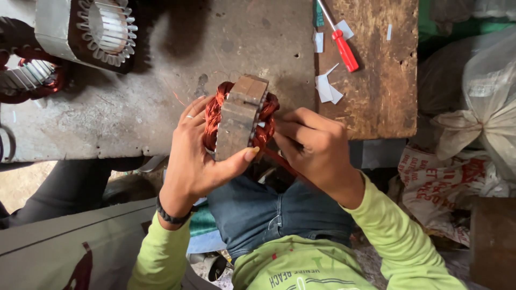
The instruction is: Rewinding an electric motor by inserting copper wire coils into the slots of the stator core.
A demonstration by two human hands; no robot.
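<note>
From the head camera I look straight down at a motor stator (240, 115) held on edge over the near rim of a stained metal-topped workbench (161, 91). Its grey laminated core faces me, with copper windings (213, 115) bulging out on both sides.

My left hand (193, 153) wraps the stator from the left: the fingers lie spread against the copper coil, and the thumb crosses under the core, pressing its lower right corner. It is clamped on the stator. A ring sits on 1 finger and a dark band circles the wrist.

My right hand (314, 145) is at the stator's right face, fingers curled in against the windings there. The fingertips are hidden behind the knuckles, so I cannot tell whether they pinch a wire or only press. A strand of copper wire (285, 164) trails down from that side toward my lap.

Around it: a second, unwound stator (88, 29) stands at the far left of the bench, and a wound one (27, 75) lies beside it at the edge. To the right, a worn wooden board (376, 80) carries a red-handled screwdriver (344, 48) and white paper scraps (328, 88). Plastic sacks (473, 107) crowd the right side.
</note>
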